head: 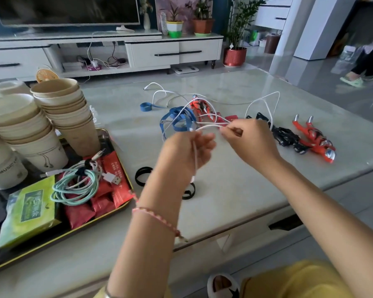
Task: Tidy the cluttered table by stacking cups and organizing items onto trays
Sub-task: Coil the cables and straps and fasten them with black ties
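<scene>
Nearest the camera, a yellow garment (293, 280) and a slipper (223, 284) sit below two bare forearms raised over the marble table (235, 201). The left hand (187, 147), above a braided bracelet (157, 220), curls its fingers round a white charging cable (209, 126), one end hanging down past the wrist. The right hand (250, 138), just right of it, pinches the same cable between thumb and forefinger.

The step in hand looks like gathering this cable into a coil. Its far loops lie across the blue strap (177, 121) and a red toy figure (202, 108), so the next move probably calls for drawing them free without dragging the toys. At the left, the black tray (73, 230) holds stacked paper cups (69, 108) and a coiled teal cable (78, 186), a likely spot for this one.
</scene>
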Motion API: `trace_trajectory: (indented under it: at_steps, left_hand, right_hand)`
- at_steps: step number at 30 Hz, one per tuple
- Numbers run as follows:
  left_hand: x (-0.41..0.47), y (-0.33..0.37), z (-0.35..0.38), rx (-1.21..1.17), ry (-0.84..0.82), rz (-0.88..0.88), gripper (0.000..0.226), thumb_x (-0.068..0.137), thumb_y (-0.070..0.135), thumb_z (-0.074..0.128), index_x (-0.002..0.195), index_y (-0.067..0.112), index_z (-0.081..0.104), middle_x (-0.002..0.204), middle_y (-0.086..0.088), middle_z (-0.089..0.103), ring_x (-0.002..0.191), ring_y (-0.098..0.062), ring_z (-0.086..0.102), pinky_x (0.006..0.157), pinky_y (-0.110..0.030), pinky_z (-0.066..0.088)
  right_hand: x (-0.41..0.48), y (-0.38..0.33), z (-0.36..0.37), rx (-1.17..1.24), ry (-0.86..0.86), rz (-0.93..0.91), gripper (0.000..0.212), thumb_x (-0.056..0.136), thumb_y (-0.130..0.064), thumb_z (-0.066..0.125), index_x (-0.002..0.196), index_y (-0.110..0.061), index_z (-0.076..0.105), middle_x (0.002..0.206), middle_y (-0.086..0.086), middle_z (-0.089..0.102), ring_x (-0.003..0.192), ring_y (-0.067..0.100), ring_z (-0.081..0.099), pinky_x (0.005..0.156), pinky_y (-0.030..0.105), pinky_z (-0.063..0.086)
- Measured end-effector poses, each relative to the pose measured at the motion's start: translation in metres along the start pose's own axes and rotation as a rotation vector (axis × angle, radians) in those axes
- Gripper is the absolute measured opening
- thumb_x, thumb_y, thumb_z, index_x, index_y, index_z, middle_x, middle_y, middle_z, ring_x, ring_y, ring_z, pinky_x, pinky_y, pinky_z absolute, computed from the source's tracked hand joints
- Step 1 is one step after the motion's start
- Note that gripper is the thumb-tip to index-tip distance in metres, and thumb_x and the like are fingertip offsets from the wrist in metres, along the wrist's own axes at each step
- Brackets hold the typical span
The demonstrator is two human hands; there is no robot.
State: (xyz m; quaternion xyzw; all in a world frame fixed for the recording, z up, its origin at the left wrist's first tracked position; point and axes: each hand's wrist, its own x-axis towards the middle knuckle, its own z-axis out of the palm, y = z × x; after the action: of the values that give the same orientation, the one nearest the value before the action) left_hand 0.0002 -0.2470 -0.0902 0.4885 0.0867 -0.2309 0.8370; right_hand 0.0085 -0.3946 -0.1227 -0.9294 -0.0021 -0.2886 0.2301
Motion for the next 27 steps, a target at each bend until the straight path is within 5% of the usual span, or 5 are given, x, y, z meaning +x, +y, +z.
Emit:
trace_trajectory:
  at_steps: [6, 13, 18, 23, 27]
  left_hand:
    - [0.011, -0.012, 0.000, -0.045, 0.196, 0.189, 0.020, 0.090, 0.004, 0.049, 0.073, 0.009, 0.059, 0.063, -0.001, 0.059, 0.051, -0.009, 0.057, 0.062, -0.020, 0.049]
    - [0.013, -0.007, -0.006, -0.366, 0.015, 0.112, 0.029, 0.099, 0.015, 0.038, 0.076, 0.009, 0.055, 0.061, -0.004, 0.066, 0.066, -0.016, 0.063, 0.072, -0.023, 0.051]
    - [0.009, 0.010, -0.010, -0.471, -0.204, 0.195, 0.034, 0.100, 0.011, 0.026, 0.070, 0.012, 0.041, 0.060, -0.001, 0.052, 0.057, -0.016, 0.065, 0.089, -0.033, 0.045]
    - [0.008, 0.023, -0.031, -0.632, -0.228, 0.147, 0.033, 0.096, 0.013, 0.030, 0.066, 0.014, 0.043, 0.043, 0.007, 0.029, 0.033, -0.006, 0.029, 0.036, -0.013, 0.032]
    - [0.007, 0.026, -0.038, -0.544, -0.297, 0.115, 0.035, 0.097, 0.017, 0.028, 0.066, 0.017, 0.042, 0.040, 0.008, 0.024, 0.033, -0.006, 0.019, 0.035, -0.014, 0.015]
  right_hand:
    - [-0.021, -0.046, -0.003, -0.082, -0.075, -0.259, 0.020, 0.091, -0.014, 0.045, 0.088, -0.009, 0.064, 0.079, 0.004, 0.053, 0.070, 0.027, 0.052, 0.056, 0.029, 0.027]
    - [-0.040, -0.068, 0.003, -0.160, -0.183, -0.345, 0.053, 0.089, -0.006, 0.044, 0.142, -0.011, 0.036, 0.120, 0.012, 0.051, 0.083, 0.037, 0.061, 0.062, 0.040, 0.050]
    - [-0.043, -0.067, -0.004, -0.118, -0.133, -0.422, 0.058, 0.081, 0.007, 0.052, 0.137, -0.008, 0.045, 0.102, 0.019, 0.058, 0.059, 0.040, 0.057, 0.045, 0.041, 0.048]
    - [-0.039, -0.053, -0.014, 0.239, -0.206, -0.380, 0.023, 0.089, -0.007, 0.054, 0.108, -0.005, 0.069, 0.069, 0.003, 0.050, 0.060, 0.017, 0.048, 0.058, 0.029, 0.043]
    - [-0.028, -0.028, -0.019, 0.547, -0.591, -0.021, 0.014, 0.090, -0.011, 0.059, 0.089, -0.005, 0.071, 0.059, 0.001, 0.057, 0.047, 0.002, 0.044, 0.048, 0.012, 0.034]
